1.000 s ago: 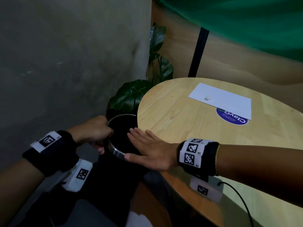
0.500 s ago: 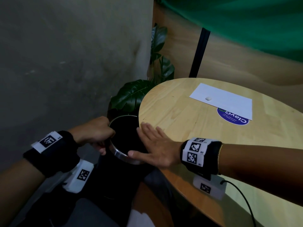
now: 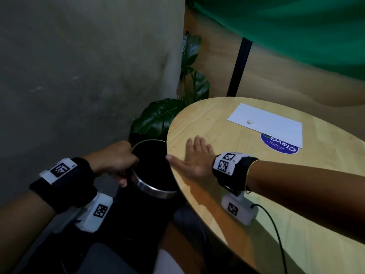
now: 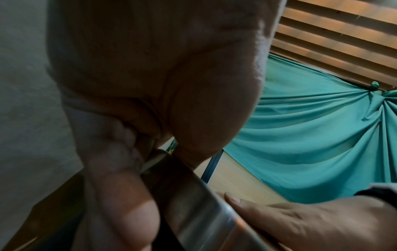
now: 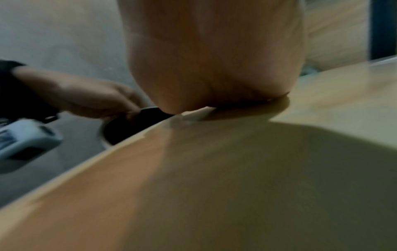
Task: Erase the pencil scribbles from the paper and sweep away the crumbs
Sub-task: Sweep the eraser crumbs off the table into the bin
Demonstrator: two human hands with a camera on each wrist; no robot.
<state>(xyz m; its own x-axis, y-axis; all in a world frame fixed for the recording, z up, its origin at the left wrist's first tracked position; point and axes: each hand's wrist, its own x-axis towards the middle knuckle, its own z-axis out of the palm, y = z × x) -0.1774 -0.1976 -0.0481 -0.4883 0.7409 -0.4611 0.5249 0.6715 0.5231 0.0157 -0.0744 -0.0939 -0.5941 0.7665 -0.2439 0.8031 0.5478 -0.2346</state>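
Note:
A white sheet of paper point(image 3: 272, 123) lies at the far side of the round wooden table point(image 3: 227, 190), with a small white eraser point(image 3: 250, 122) on it. My left hand point(image 3: 118, 161) grips the rim of a black bin with a metal band point(image 3: 154, 189), held against the table's left edge; its metal band point(image 4: 199, 208) shows in the left wrist view. My right hand point(image 3: 192, 157) lies flat on the tabletop by that edge, fingers straight, thumb at the rim. Crumbs are too small to see.
A blue round sticker point(image 3: 280, 146) sits partly under the paper. A large-leaved plant point(image 3: 160, 115) stands behind the bin, beside a grey wall. A black post point(image 3: 240, 66) and green cloth point(image 3: 296, 26) are behind the table. A cable point(image 3: 276, 234) trails from my right wrist.
My right hand has drawn back from over the bin's mouth onto the tabletop. The left hand keeps its hold on the bin's rim.

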